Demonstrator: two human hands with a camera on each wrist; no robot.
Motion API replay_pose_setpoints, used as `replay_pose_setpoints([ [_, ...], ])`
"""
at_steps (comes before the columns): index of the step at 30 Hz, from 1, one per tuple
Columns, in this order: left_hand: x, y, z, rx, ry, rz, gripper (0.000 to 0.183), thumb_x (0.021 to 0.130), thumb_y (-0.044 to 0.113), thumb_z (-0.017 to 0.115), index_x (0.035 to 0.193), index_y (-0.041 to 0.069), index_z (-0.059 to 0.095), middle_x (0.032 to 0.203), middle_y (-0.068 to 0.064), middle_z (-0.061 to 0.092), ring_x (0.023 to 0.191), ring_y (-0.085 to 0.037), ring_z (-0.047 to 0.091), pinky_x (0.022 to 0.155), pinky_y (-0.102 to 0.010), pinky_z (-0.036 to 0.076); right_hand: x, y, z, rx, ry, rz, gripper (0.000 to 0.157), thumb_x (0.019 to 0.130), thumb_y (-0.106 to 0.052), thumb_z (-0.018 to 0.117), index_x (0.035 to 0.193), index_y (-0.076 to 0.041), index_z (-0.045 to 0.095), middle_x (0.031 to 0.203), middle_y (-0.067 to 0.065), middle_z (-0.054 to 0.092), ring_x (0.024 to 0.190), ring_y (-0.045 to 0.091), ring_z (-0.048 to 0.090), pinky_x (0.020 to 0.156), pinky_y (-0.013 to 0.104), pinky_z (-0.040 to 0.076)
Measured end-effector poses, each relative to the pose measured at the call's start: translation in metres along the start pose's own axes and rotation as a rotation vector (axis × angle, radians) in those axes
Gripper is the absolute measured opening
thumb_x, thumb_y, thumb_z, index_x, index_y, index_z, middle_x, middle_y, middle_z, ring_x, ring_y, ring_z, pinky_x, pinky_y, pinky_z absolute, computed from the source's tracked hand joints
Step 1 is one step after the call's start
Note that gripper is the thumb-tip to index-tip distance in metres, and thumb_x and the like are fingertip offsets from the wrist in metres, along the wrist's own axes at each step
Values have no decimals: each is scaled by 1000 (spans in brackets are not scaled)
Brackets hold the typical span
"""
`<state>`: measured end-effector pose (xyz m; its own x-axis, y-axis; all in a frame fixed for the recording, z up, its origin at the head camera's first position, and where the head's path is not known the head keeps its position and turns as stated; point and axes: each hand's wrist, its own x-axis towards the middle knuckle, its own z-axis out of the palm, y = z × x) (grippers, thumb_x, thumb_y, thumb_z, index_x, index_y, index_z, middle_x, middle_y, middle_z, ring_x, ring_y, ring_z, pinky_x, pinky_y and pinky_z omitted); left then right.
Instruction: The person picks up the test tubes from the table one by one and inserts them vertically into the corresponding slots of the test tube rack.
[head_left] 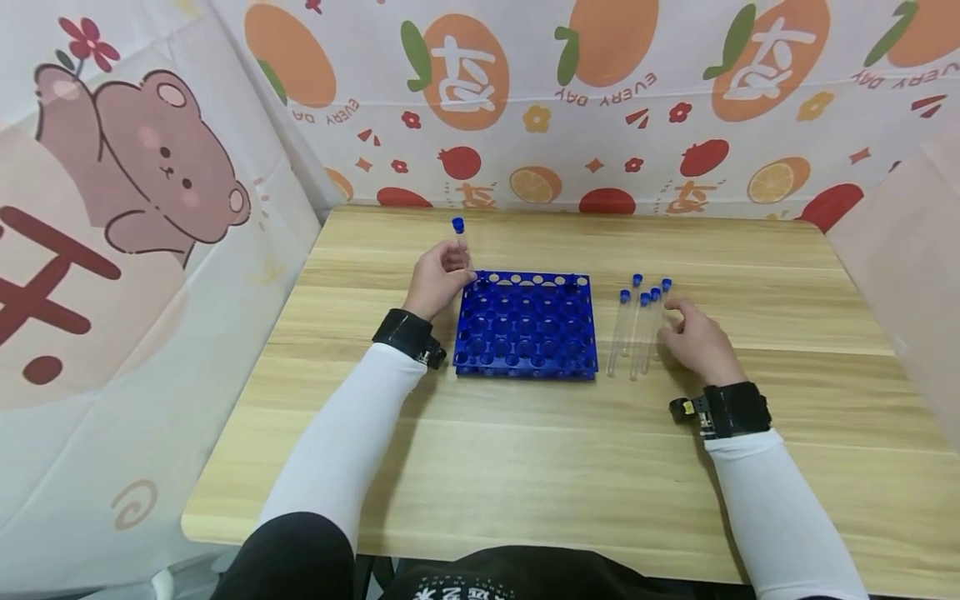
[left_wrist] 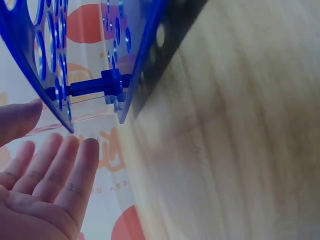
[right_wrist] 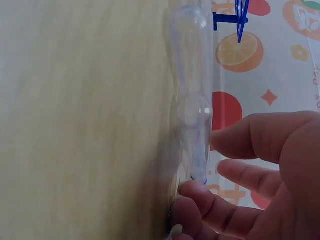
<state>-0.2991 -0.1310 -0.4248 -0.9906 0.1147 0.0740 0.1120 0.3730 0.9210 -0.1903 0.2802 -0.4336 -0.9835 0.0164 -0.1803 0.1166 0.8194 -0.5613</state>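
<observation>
Four fingers (left_wrist: 78, 175) of the left hand (head_left: 437, 283) were held nearly straight and parted from the thumb, the hand released and relaxed about a clear, blue-capped test tube (head_left: 458, 225). That tube was stood at the back left corner of a blue tiered test-tube rack (head_left: 525, 325), its cap raised above the top tier and slightly tilted; its lower part was faintly seen inside the rack from the left wrist. The right hand (head_left: 701, 342) was bent toward five more blue-capped test tubes (head_left: 640, 337), with thumb and fingertips brought to the capped end of the rightmost; whether anything was pinched there could not be told. Those five were laid close together just to the right of the rack, caps pointed away from the person, rounded ends pointed nearer. Both wrists were wrapped in black wristbands (head_left: 737, 410) with small cameras attached, and the forearms were covered by white sleeves (head_left: 345, 425). Everything was set on a light wood-grain table (head_left: 525, 475). Behind it was hung a fruit-patterned cloth (head_left: 585, 142), printed with oranges and flowers; at the left, a pale cloth (head_left: 157, 158) was decorated with a bear.
</observation>
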Motion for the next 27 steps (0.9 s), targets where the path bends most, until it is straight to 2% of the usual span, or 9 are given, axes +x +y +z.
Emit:
replay_pose_setpoints([
  [4, -5, 3, -7, 23, -12, -32, 60, 86, 8, 75, 140, 7, 49, 131, -13, 60, 121, -26, 59, 101, -37, 54, 4, -2, 3, -6, -10, 3, 59, 94, -23, 55, 148, -8, 37, 108, 20, 60, 85, 31, 58, 64, 35, 47],
  [8, -14, 6, -18, -6, -65, -96, 71, 86, 11, 75, 147, 9, 39, 140, -17, 50, 125, -33, 53, 100, -46, 54, 4, -3, 1, -15, -17, 30, 67, 90, -22, 61, 149, -6, 34, 95, 16, 57, 72, 26, 55, 56, 30, 44],
  [12, -27, 5, -27, -107, -115, -232, 72, 89, 9, 71, 150, 8, 33, 140, -21, 46, 119, -35, 55, 91, -49, 58, 4, 0, -5, 23, -46, 66, 76, 88, -21, 61, 152, -3, 24, 81, 12, 57, 62, 25, 56, 50, 32, 45],
  [15, -41, 2, -28, -188, -132, -319, 69, 91, 5, 68, 150, 6, 32, 130, -20, 49, 110, -35, 60, 87, -45, 61, 6, 3, -10, 53, -41, 79, 82, 88, -19, 61, 155, -4, 16, 79, 12, 59, 59, 24, 59, 48, 33, 47],
  [19, -62, -4, -22, -242, -182, -372, 67, 92, 6, 67, 149, 5, 32, 123, -19, 54, 95, -29, 65, 80, -42, 63, 10, 4, -14, 90, 30, 51, 89, 88, -15, 60, 158, -9, 5, 79, 12, 62, 58, 25, 61, 47, 34, 47],
  [22, -74, -7, -18, -254, -228, -403, 67, 92, 11, 68, 149, 9, 33, 126, -19, 57, 87, -24, 67, 73, -42, 64, 14, -6, -15, 194, 71, -5, 95, 88, -9, 60, 159, -19, -3, 78, 10, 58, 58, 24, 61, 48, 35, 51],
  [24, -79, -10, -15, -263, -245, -416, 66, 92, 13, 69, 149, 11, 35, 125, -17, 59, 84, -22, 68, 68, -41, 64, 19, -17, -15, 309, 77, -53, 100, 87, -2, 61, 158, -28, -5, 85, 9, 52, 62, 24, 62, 53, 37, 58],
  [27, -86, -14, -13, -298, -251, -423, 65, 91, 8, 68, 148, 12, 36, 115, -12, 64, 79, -20, 69, 62, -39, 64, 27, -41, -13, 508, 53, -114, 107, 87, 5, 62, 156, -40, -6, 93, 12, 49, 73, 27, 68, 65, 42, 64],
])
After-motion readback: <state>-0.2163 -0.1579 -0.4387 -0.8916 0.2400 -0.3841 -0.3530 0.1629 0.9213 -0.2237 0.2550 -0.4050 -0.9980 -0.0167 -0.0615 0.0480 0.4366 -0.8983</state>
